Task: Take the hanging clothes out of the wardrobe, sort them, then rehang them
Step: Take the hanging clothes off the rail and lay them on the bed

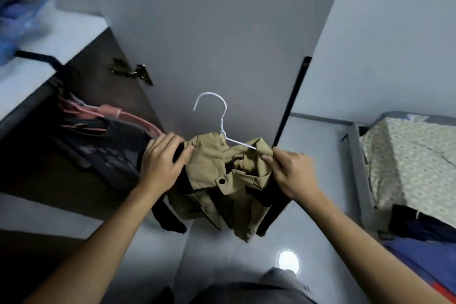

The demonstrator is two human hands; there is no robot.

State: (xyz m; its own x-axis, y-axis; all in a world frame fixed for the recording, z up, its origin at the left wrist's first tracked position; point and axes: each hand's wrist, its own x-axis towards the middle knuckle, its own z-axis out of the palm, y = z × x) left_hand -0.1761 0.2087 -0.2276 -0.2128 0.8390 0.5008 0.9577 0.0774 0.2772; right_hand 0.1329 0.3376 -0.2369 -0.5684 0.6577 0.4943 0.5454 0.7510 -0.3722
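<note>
Head view: crumpled khaki garment [217, 180], white hanger [223, 128]

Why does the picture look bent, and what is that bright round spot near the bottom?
Head view: the wide-angle lens bows the wardrobe door; the bright spot looks like a lamp's glare on the glossy floor; the plastic bag at top left is blurred; the khaki jacket is fairly sharp.

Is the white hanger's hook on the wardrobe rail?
No, the hanger is held free in front of the door, its hook catching nothing.
</note>
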